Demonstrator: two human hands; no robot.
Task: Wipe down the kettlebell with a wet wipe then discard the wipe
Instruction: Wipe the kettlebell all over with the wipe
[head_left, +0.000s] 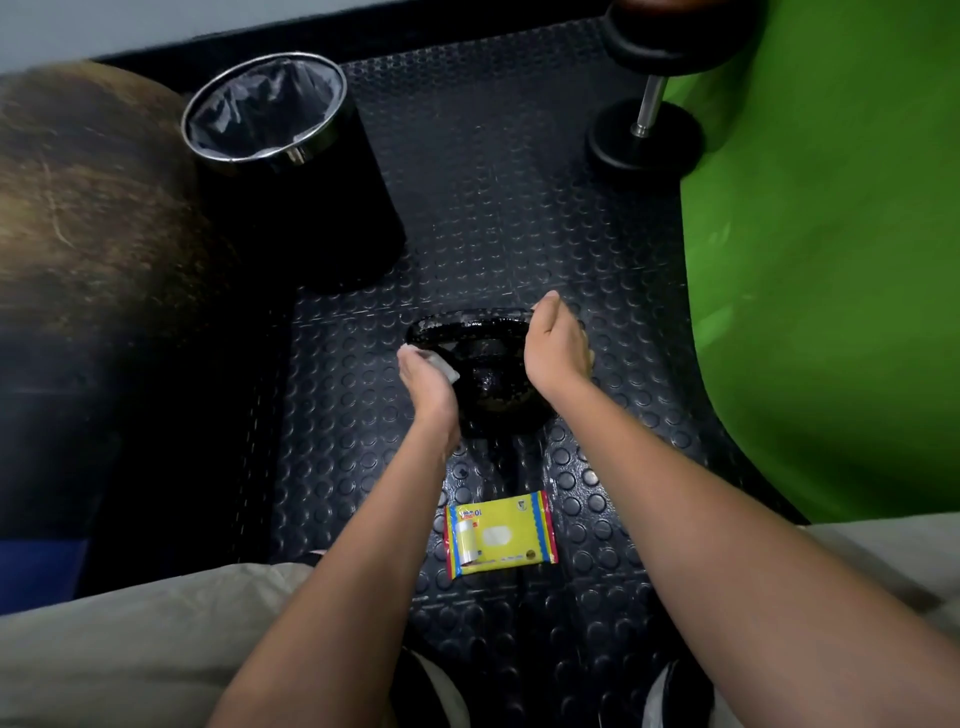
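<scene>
While I look down past my knees, the kettlebell sits on the studded rubber floor between my two hands, its handle running roughly from nine to three o'clock at the top of the black body; my left hand is at its nine o'clock side, fingers curled around a white wet wipe that touches the shoulder of the bell just below the left end of the handle; my right hand is at the three o'clock side, wrapped over the right end of the handle, and I judge it is steadying the weight, though the fingers themselves are hidden behind the back of the hand; the surface of the bell glistens in patches, so I judge the wiping is under way rather than finished. What matters for the coming move is that the wipe hand is the nearer one to the bin; that bin, lined with a dark bag, stands at about eleven o'clock from the kettlebell, well apart from it, on the left hand's own side; so once the wiping is done, I expect the discard to be a reach up and left without crossing the right arm. Behind my hands, at six o'clock from the bell, lies the yellow wipe packet, flat on the floor.
</scene>
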